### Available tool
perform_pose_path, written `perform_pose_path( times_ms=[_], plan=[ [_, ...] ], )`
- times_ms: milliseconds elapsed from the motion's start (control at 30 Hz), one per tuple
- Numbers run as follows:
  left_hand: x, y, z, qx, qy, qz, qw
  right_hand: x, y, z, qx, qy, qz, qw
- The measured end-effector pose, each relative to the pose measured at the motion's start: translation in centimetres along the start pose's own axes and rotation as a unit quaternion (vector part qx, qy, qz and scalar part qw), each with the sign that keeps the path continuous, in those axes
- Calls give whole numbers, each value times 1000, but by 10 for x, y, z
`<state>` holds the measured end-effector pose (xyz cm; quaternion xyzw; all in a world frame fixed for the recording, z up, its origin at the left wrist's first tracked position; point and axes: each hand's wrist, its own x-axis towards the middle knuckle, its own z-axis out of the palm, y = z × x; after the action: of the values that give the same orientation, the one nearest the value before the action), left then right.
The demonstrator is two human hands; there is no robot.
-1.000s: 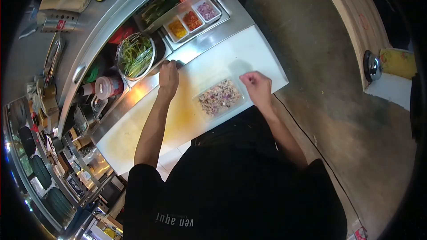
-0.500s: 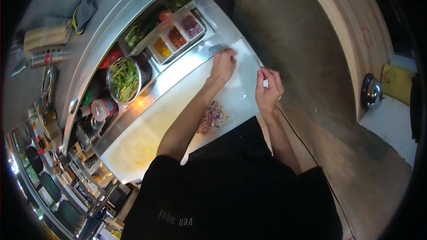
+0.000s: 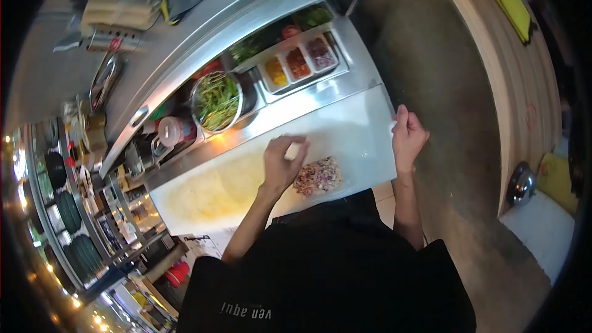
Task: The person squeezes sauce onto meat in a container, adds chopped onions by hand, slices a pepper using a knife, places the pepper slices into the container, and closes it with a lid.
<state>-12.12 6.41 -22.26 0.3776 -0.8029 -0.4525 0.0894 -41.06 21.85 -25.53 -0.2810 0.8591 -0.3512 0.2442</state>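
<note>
My left hand (image 3: 283, 161) hovers over the white work surface (image 3: 203, 192), just left of a heap of finely chopped purple, pink and pale bits (image 3: 318, 177). Its thumb and fingers curve into a ring with the tips close together; anything between them is too small to make out. Past the surface's right edge, my right hand (image 3: 409, 138) is raised with fingers curled and thumb against them. Whatever it may hold is hidden.
Behind the surface stand a metal pot of green strips (image 3: 217, 102), yellow, red and purple chopped fillings in small tubs (image 3: 298, 63), and a lidded plastic container (image 3: 175, 131). A metal shelf (image 3: 246, 15) overhangs them. A wooden counter (image 3: 487, 55) curves along the right.
My left hand has come back from near the tubs toward the chopped heap. My right hand has closed further beside the surface's right edge. The camera view has shifted.
</note>
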Motion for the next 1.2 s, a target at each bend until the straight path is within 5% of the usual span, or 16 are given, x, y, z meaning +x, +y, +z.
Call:
perform_pose_path(
  times_ms=[67, 133, 200, 267, 333, 367, 433, 500, 667, 800, 933, 1033, 1133, 1200],
  plan=[
    [-33, 2, -17, 62, 151, -1, 987, 3, -39, 9, 100, 129, -134, 978],
    [-57, 12, -35, 117, 282, -2, 952, -1, -62, 17, -36, 176, -226, 957],
    [-90, -18, -64, 72, 317, -39, 945, -8, -57, 36, 36, 99, -142, 984],
    [-117, -56, -102, 187, 296, -6, 936, -15, -52, 51, 75, 32, -217, 973],
    [-109, -37, -158, 246, 433, 64, 865, -27, -53, 57, -14, -77, -198, 977],
    [-102, -11, -191, 256, 462, 6, 849, -35, -55, 59, -39, -96, -195, 975],
    [-87, -15, -247, 61, 573, 37, 817, -54, -71, 66, -64, -118, -200, 970],
    [-75, -51, -317, -51, 606, 35, 793, -78, -97, 70, 96, 1, -262, 960],
    [6, -136, -484, 141, 454, -27, 880, -148, -91, 55, 10, 100, -135, 986],
    [58, -148, -550, 299, 400, -110, 859, -216, -24, 50, 32, 155, -4, 987],
    [95, -180, -602, 410, 360, -33, 837, -292, 3, 59, -11, 215, 18, 976],
    [125, -184, -644, 330, 141, 27, 933, -314, 32, 73, -70, 260, 39, 962],
    [141, -168, -638, 447, 25, 29, 894, -322, 3, 86, -123, 240, 82, 960],
    [139, -158, -622, 488, 84, 43, 868, -294, -38, 99, -38, 232, 42, 971]
  ],
)
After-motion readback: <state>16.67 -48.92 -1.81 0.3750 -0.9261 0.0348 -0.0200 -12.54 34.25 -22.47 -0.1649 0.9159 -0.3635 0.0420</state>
